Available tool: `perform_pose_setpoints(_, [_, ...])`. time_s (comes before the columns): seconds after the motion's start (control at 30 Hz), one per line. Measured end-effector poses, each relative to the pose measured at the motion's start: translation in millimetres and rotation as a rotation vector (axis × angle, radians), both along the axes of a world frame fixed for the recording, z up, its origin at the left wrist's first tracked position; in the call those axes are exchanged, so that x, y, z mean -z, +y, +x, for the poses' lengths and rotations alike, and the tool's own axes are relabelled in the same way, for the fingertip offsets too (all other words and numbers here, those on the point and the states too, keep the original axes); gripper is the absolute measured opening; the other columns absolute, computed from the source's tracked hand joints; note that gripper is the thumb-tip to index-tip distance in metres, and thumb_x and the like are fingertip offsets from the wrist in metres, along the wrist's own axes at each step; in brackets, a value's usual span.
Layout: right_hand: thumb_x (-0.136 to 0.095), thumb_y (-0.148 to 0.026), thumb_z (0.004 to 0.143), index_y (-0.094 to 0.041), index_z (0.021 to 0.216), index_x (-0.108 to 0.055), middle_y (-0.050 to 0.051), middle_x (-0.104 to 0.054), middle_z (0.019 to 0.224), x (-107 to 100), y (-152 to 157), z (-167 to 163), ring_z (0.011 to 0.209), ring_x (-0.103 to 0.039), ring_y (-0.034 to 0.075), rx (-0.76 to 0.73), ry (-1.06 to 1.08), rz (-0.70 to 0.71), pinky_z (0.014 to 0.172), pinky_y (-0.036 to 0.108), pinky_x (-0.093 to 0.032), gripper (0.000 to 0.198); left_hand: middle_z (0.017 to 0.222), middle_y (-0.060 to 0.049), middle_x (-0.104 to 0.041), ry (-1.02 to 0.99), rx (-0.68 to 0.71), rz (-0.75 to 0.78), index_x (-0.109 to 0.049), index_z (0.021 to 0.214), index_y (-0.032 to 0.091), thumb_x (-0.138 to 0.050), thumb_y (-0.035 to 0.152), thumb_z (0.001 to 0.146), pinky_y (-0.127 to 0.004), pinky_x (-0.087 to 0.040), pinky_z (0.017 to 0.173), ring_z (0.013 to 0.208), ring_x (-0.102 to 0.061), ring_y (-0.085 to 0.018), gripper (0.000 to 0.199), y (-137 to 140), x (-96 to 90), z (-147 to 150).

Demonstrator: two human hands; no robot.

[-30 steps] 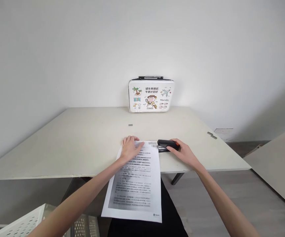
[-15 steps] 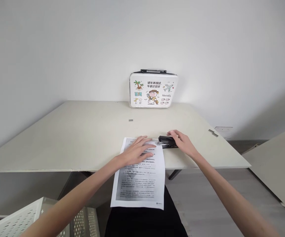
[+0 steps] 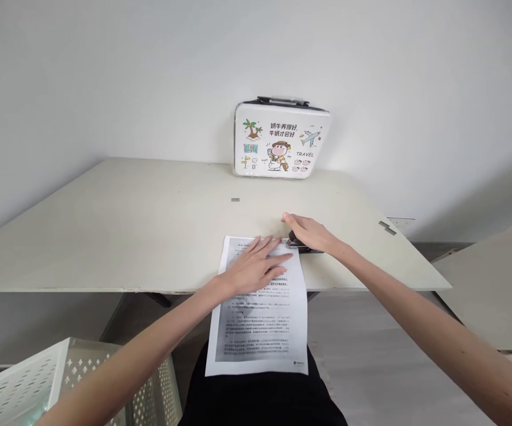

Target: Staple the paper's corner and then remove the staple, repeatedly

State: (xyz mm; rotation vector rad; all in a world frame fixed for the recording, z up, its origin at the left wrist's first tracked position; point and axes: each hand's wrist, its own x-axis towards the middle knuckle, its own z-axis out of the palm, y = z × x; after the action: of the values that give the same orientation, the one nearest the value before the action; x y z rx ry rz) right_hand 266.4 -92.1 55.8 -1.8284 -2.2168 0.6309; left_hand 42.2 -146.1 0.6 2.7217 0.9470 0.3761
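Note:
A printed sheet of paper lies partly on the table, its lower part reaching past the front edge over my lap. My left hand rests flat on its upper half, fingers spread. At the sheet's upper right corner is a black stapler, its front end over the paper. My right hand is closed over the stapler's top, hiding most of it. Whether the paper is more than one sheet I cannot tell.
Against the wall at the table's back stands a white case with cartoon prints and a black handle. White perforated baskets are below the table at the left. The table has its front edge close to me.
My right hand has moved from the stapler's rear forward over its top, with fingers now curled. The left hand stays on the paper, shifted slightly right. The view has tilted a little downward.

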Motion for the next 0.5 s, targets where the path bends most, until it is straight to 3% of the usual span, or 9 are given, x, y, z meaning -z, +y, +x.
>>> perform_pose_setpoints(0.5, [-0.007, -0.077, 0.099, -0.031, 0.131, -0.065, 0.008, -0.071, 0.133, 5.9, 3.7, -3.0, 0.128, -0.061, 0.039, 0.031, -0.085, -0.014, 0.105, 0.055, -0.044, 0.081, 0.173, 0.006, -0.019, -0.082, 0.004, -0.027, -0.049, 0.153, 0.039, -0.029, 0.054, 0.11, -0.052, -0.012, 0.131, 0.16, -0.014, -0.027, 0.05, 1.9, 4.9, 4.2])
